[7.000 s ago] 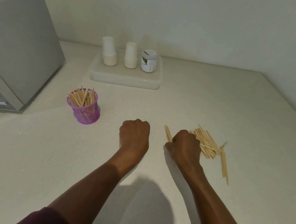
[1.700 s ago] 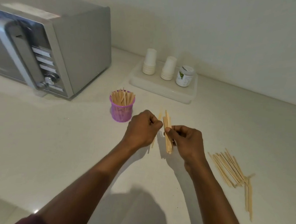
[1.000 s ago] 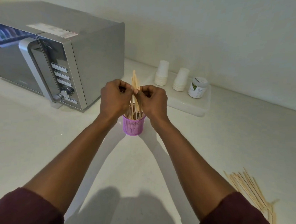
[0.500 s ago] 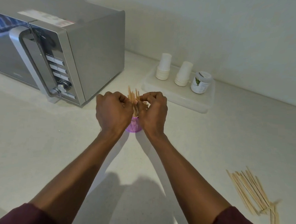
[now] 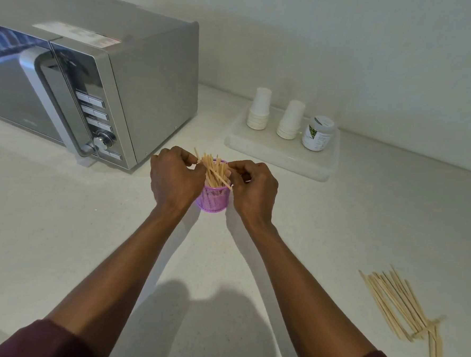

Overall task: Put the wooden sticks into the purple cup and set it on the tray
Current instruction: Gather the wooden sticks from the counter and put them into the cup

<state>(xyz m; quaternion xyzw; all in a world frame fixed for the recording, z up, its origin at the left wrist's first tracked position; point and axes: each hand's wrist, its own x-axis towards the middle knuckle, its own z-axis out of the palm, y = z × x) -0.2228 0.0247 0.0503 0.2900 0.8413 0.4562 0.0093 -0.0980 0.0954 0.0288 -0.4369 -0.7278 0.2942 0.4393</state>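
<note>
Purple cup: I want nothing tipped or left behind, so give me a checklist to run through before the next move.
1. Purple cup upright on the counter: ok.
2. All sticks in the cup: not ok, a loose pile lies to the right.
3. Sticks in the cup settled: not ok, they lean and splay.
4. Left hand and right hand free: cannot tell, fingers curled at the sticks.
5. Room on the tray: ok, front part bare.

The cup (image 5: 214,197) with sticks (image 5: 214,169) in it stands on the counter (image 5: 60,236) between both hands, the microwave (image 5: 96,87) behind-left, the tray (image 5: 280,156) behind-right, loose sticks (image 5: 403,304) far right.
</note>
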